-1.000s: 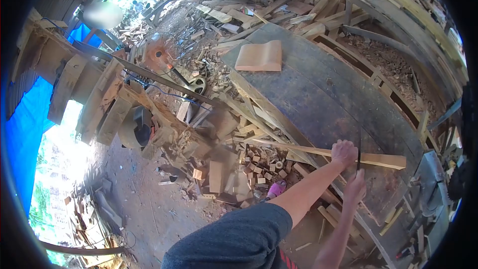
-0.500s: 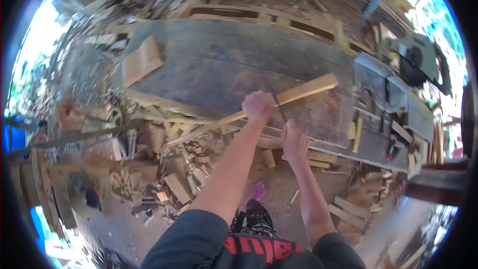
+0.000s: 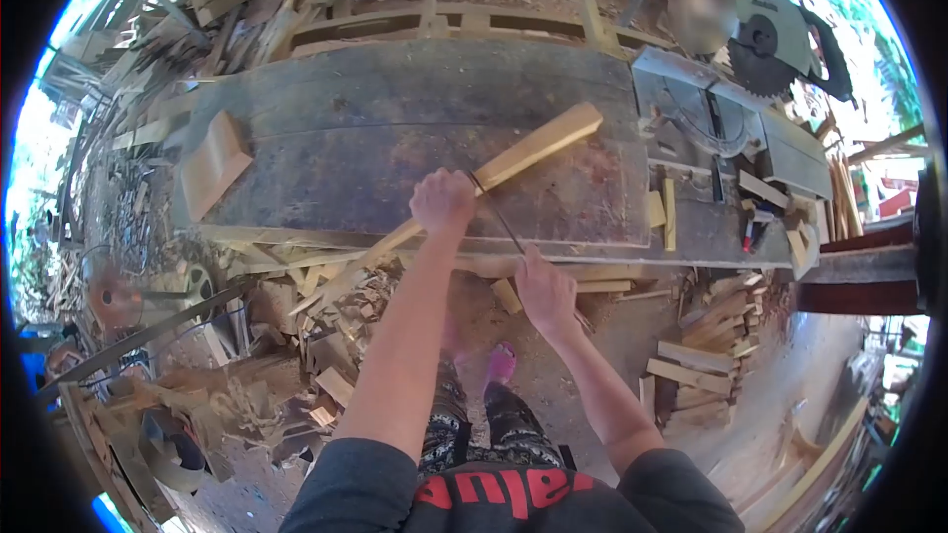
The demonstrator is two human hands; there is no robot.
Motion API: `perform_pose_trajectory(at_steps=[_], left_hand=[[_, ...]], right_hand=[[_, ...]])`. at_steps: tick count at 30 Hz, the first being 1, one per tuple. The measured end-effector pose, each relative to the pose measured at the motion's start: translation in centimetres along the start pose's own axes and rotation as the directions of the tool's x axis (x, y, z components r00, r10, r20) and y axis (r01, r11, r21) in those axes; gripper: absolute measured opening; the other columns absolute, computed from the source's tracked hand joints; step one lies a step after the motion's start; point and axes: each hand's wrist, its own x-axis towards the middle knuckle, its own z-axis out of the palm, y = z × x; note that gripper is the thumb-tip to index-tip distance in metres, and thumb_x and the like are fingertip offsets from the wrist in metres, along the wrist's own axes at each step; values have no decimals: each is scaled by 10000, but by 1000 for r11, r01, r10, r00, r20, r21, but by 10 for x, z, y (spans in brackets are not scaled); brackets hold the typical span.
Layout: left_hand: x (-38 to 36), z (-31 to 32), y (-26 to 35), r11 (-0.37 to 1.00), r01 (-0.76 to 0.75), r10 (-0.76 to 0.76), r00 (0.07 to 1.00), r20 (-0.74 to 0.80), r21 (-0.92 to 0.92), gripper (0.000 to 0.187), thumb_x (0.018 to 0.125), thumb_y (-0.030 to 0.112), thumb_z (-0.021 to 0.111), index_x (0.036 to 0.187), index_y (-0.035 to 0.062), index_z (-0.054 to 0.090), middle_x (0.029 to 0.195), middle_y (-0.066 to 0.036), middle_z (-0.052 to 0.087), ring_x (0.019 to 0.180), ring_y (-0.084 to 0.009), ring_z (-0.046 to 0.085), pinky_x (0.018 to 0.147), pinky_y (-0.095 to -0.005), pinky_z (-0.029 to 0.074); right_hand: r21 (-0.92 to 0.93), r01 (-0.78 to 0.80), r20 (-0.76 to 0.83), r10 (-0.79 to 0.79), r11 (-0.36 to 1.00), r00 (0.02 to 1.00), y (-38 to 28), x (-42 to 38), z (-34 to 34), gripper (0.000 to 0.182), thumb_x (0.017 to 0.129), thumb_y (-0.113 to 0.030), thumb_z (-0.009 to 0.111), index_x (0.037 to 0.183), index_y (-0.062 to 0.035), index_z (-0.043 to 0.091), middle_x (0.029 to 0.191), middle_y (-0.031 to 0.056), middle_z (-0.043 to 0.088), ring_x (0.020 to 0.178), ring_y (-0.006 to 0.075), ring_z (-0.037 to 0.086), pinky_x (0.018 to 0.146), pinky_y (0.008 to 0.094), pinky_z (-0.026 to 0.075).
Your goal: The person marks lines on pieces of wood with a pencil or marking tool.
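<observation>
My left hand (image 3: 442, 200) is closed around a long pale wooden piece (image 3: 543, 145), which lies slantwise over the front edge of the bench. Its thick squared end rests up on the bench to the right, while the slimmer end runs down to the left past the edge. In my right hand (image 3: 545, 286) is a long, thin, dark tool that looks like a file (image 3: 504, 222). Its far end crosses the wooden piece right beside my left hand. My right fingers hide the near end of the tool.
A worn dark bench top (image 3: 365, 109) carries a curved wooden block (image 3: 215, 166) on the left. At the right stands a mitre saw (image 3: 775, 39) with an exposed toothed blade. Wood scraps (image 3: 701, 355) and offcuts lie on the floor, near a pink shoe (image 3: 502, 363).
My right hand has drawn back toward me, so more of the dark tool shows between my hands. The left hand keeps hold of the wood. The whole view has shifted.
</observation>
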Motion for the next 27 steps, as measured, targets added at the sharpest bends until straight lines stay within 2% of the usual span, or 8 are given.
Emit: perform_pose_trajectory(at_steps=[1, 6, 10, 12, 17, 22, 24, 27], left_hand=[[-4, 1, -2, 1000, -5, 5, 1000, 21, -2, 409, 855, 300, 431, 831, 14, 723, 895, -208, 696, 870, -369, 676, 794, -451, 527], [3, 0, 1, 999, 28, -30, 997, 66, 32, 415, 863, 320, 430, 849, 27, 724, 897, -207, 697, 874, -371, 675, 794, -455, 526], [6, 0, 4, 1000, 14, -16, 998, 67, 25, 416, 867, 318, 422, 860, 32, 723, 898, -209, 696, 873, -377, 674, 797, -458, 525], [0, -3, 3, 999, 3, -6, 999, 48, 52, 415, 867, 316, 419, 871, 32, 723, 903, -209, 696, 874, -377, 675, 803, -457, 524], [2, -3, 6, 999, 14, -16, 999, 45, 51, 405, 864, 297, 422, 860, 25, 722, 898, -207, 697, 880, -372, 674, 804, -449, 528], [5, -5, 7, 999, 22, -25, 998, 61, 41, 394, 855, 285, 433, 848, 18, 722, 897, -208, 698, 888, -366, 676, 807, -444, 530], [-1, -7, 4, 1000, -1, -1, 997, 75, 29, 431, 877, 306, 397, 885, 16, 717, 957, -226, 688, 912, -390, 666, 832, -465, 516], [1, -4, 6, 999, 27, -30, 998, 53, 40, 396, 854, 295, 443, 855, 18, 726, 910, -212, 697, 893, -366, 677, 815, -449, 528]], right_hand=[[-7, -19, 8, 19, 1000, 1000, -2, 2, 0, 124, 928, -207, 484, 987, -99, 498, 731, 175, 662, 745, 397, 666, 666, 545, 480], [0, 174, -107, -173, 985, 979, -28, 67, 12, 98, 900, -174, 507, 929, -80, 509, 654, 150, 645, 637, 364, 664, 559, 489, 504], [32, 127, -95, -124, 991, 988, -4, 22, 2, 98, 893, -173, 513, 902, -76, 500, 645, 151, 642, 645, 357, 665, 569, 494, 502], [31, 133, -146, -128, 991, 981, 4, 7, 2, 99, 892, -175, 512, 900, -78, 493, 653, 146, 645, 648, 355, 663, 573, 495, 497], [55, 190, -134, -182, 980, 974, -28, 69, 5, 113, 901, -187, 504, 928, -78, 508, 650, 140, 645, 652, 356, 662, 587, 489, 499], [54, 115, -112, -108, 992, 988, -1, 20, -1, 108, 907, -185, 495, 923, -80, 514, 651, 143, 644, 654, 359, 661, 601, 492, 500], [59, 91, -84, -86, 994, 993, -2, 7, -3, 110, 906, -177, 493, 947, -77, 514, 649, 142, 643, 655, 358, 663, 601, 497, 500], [139, 123, -37, -119, 983, 992, -28, 58, 1, 165, 933, -238, 492, 941, -73, 487, 709, 173, 651, 732, 402, 652, 675, 542, 471]])
